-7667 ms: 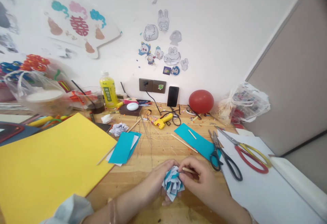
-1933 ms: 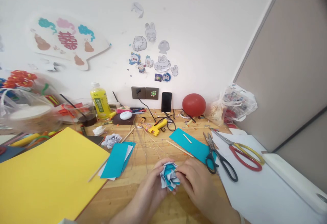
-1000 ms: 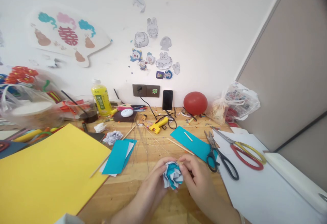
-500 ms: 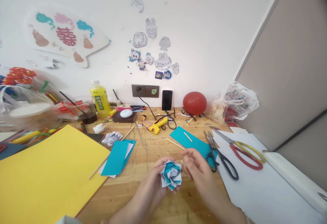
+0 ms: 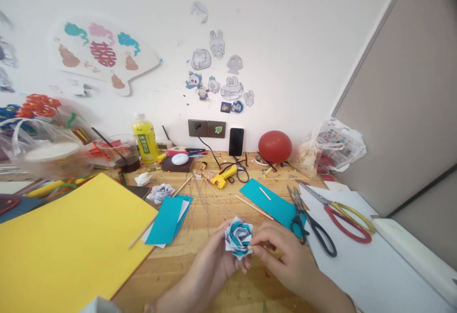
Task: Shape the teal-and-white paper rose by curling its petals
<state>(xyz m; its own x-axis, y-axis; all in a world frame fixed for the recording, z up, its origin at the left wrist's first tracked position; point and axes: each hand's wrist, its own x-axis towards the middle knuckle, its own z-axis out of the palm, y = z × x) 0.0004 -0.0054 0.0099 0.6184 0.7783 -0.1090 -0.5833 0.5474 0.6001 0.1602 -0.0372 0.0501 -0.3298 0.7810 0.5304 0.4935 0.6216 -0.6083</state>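
**Paper flower in the left hand, thin stick held against it by the right hand**

At the lower centre of the frame we find both hands at work on one item. The left hand (image 5: 219, 258) is half closed and cupped, supporting a blue-and-white paper flower (image 5: 238, 238) from its left side and beneath, above the counter (image 5: 160, 268). The right hand (image 5: 282, 251) is closed in a pinch on a thin stick (image 5: 251, 247), whose tip meets the flower's right-hand petals.

At lower left we record a large yellow sheet (image 5: 78, 232); at lower right, white paper (image 5: 360, 265) carrying scissors with red and yellow handles (image 5: 327, 202). Black-handled scissors (image 5: 302, 208) lie across the edge between that paper and a blue strip (image 5: 273, 204).

Left of centre we note stacked blue pieces (image 5: 164, 222), with a whitish paper flower (image 5: 160, 193) just behind them.

Farther back, around mid-frame, lies a yellow glue gun (image 5: 224, 177). Behind it, a phone (image 5: 236, 142) stands near the wall, with a red balloon (image 5: 274, 146) to its right and a yellow bottle (image 5: 145, 138) well to its left.

On the wall, upper centre, we observe several cartoon cut-outs (image 5: 232, 88); at upper left, a fan-shaped paper (image 5: 103, 73).
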